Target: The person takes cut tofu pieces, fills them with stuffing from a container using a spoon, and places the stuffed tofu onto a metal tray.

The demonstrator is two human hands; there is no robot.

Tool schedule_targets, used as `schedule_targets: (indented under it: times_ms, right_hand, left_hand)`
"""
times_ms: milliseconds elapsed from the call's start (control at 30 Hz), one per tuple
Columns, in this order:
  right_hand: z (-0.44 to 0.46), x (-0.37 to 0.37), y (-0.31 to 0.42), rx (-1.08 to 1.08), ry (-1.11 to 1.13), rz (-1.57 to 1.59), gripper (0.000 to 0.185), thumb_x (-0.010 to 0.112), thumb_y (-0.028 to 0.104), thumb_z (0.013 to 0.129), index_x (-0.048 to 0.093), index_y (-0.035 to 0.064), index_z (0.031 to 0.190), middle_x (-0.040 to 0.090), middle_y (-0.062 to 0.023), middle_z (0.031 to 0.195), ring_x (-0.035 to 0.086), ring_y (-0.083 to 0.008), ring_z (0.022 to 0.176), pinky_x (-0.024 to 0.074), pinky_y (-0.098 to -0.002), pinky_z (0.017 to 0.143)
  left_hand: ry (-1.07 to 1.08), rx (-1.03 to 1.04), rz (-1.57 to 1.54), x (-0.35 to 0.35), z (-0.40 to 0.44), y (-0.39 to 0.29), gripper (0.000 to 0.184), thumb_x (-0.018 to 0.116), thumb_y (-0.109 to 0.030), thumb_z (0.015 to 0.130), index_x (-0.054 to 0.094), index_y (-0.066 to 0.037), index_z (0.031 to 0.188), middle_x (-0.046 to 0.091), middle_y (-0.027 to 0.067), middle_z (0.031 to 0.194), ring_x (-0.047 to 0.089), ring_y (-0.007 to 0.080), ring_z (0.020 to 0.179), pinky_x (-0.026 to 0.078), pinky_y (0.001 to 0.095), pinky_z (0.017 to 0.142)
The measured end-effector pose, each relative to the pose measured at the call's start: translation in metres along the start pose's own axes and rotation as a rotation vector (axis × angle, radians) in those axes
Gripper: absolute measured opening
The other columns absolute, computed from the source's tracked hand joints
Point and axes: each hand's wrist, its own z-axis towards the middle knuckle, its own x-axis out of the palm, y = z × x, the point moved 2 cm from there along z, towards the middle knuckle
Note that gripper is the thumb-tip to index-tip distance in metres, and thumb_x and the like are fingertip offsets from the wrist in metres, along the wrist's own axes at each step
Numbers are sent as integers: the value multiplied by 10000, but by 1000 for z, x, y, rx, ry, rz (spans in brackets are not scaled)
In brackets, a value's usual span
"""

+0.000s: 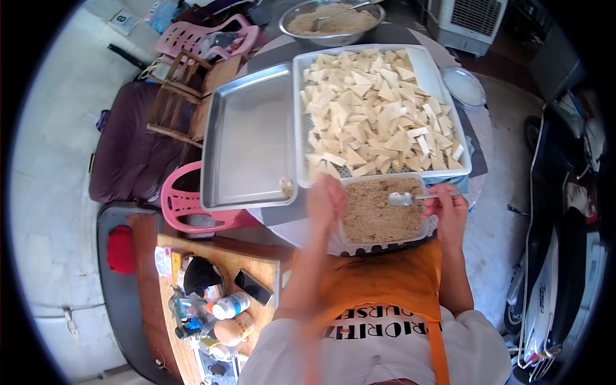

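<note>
My right hand [445,204] is closed around the handle of a metal spoon [402,199], whose bowl lies over a rectangular tub of brown crumbly mix [383,215]. My left hand [326,200] is smeared by motion at the tub's left edge, near the front corner of a white tray [299,115]. Its fingers are too blurred to show whether they hold anything. Many pale triangular pieces, perhaps tofu [378,115], fill the white tray. To its left, a metal baking tray [247,141] holds one small crumb-coated piece [286,187] in its near right corner.
A metal bowl of brown crumbs [330,22] with a spoon stands at the back of the round table. A clear round dish [463,86] sits at the right. Pink chairs [186,199] and a wooden side table with bottles and a phone [253,287] are at left.
</note>
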Motion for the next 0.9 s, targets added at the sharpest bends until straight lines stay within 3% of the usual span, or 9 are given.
schedule_targets:
  times_ms: [67, 133, 233, 367, 467, 567, 667, 767, 900]
  right_hand:
    - [1, -3, 1, -25, -7, -9, 206, 502, 168, 929, 613, 1, 883, 599, -71, 663, 535, -101, 498, 516, -260, 463]
    - [2, -8, 0, -30, -13, 0, 206, 500, 169, 930, 610, 3, 879, 598, -72, 662, 535, -100, 499, 514, -256, 466]
    - [4, -8, -5, -34, -3, 21, 207, 505, 177, 931, 603, 2, 879, 593, -70, 659, 534, -99, 499, 501, -248, 453]
    - [3, -2, -9, -31, 22, 28, 209, 503, 178, 933, 600, 0, 884, 590, -68, 658, 531, -100, 494, 494, -248, 446]
    - [2, 1, -6, -46, 30, 6, 202, 494, 185, 932, 596, 20, 875, 583, -55, 649, 515, -91, 488, 484, -247, 434]
    - [3, -1, -4, -30, 32, 10, 216, 499, 181, 934, 602, -2, 882, 596, -70, 660, 530, -101, 488, 495, -251, 448]
    - [4, -2, -3, -29, 17, -17, 219, 500, 184, 934, 603, -1, 881, 599, -70, 663, 533, -101, 490, 497, -250, 451]
    - [5, -3, -3, -39, 34, 6, 219, 506, 188, 932, 605, 1, 878, 600, -69, 665, 536, -101, 493, 500, -245, 457]
    - [5, -3, -2, -28, 16, 0, 216, 518, 194, 929, 606, 3, 879, 603, -67, 669, 539, -98, 496, 501, -240, 460]
  left_hand:
    - [-204, 197, 150, -33, 16, -30, 406, 338, -386, 970, 505, -76, 768, 469, 27, 581, 438, 104, 472, 335, 236, 410]
    - [-397, 432, 503, -93, 42, -44, 280, 395, -266, 939, 539, -42, 853, 483, 39, 585, 505, 114, 525, 394, 239, 464]
    - [-356, 662, 1015, -184, 80, -47, 199, 481, -177, 891, 604, -26, 933, 528, 45, 660, 552, 120, 587, 445, 239, 532]
    - [-293, 289, 1215, -195, 72, -56, 168, 576, -111, 827, 684, -15, 911, 614, 80, 801, 575, 109, 668, 487, 254, 636]
    - [-285, 465, 1416, -187, 62, -69, 168, 584, -110, 820, 686, -17, 917, 633, 99, 848, 586, 105, 754, 496, 273, 662]
    - [-22, 88, 1249, -187, 59, -68, 212, 544, -159, 874, 674, -31, 982, 629, 93, 951, 591, 123, 833, 505, 279, 671]
    - [-5, 47, 994, -186, 55, -62, 275, 482, -217, 930, 644, -34, 1057, 625, 84, 1009, 591, 152, 886, 511, 285, 686]
    - [-29, 10, 1058, -187, 56, -62, 327, 437, -268, 961, 618, -33, 1099, 628, 69, 1000, 593, 156, 893, 515, 284, 683]
    - [-135, 233, 1268, -170, 59, -66, 282, 504, -254, 925, 629, -31, 1045, 628, 114, 1001, 603, 225, 870, 507, 306, 711]
